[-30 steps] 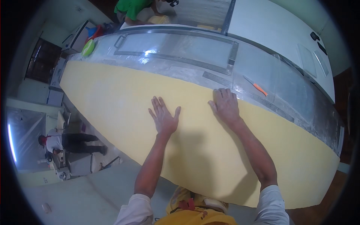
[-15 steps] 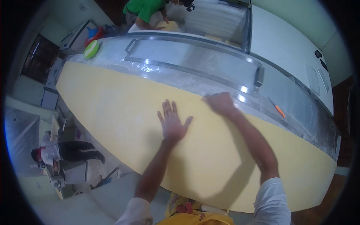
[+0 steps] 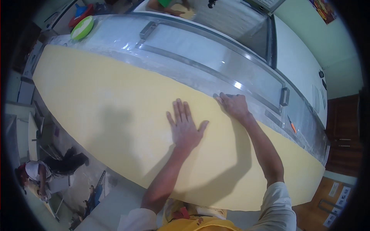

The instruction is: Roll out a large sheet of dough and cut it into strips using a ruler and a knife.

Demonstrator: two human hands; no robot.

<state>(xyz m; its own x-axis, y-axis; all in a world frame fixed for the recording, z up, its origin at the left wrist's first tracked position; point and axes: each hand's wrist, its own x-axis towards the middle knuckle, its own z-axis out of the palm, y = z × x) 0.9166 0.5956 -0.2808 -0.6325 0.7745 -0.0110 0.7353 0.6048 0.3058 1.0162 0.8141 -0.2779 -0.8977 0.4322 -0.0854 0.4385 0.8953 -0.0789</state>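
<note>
A large pale yellow sheet (image 3: 88, 92) lies across the work table. My left hand (image 3: 187, 127) is flat on it, fingers spread. My right hand (image 3: 235, 104) is at the sheet's far edge with fingers bent around something dark and flat, too hidden to name. Beyond the edge are a plastic-covered metal surface (image 3: 192, 82), a framed panel (image 3: 208, 52) with handles at both ends, a short metal strip (image 3: 273, 117) and an orange-handled knife (image 3: 292, 125).
A green bowl (image 3: 82, 27) with pale contents and a red container (image 3: 75, 21) stand at upper left. A co-worker's hands (image 3: 175, 11) work at a bin across the table. Another person (image 3: 42, 173) works at lower left. Wooden cabinets (image 3: 341, 131) stand at right.
My right hand has gone from lying flat to bent fingers at the sheet's edge. My left hand has shifted rightward, still spread. The camera's view has turned, showing more on the right.
</note>
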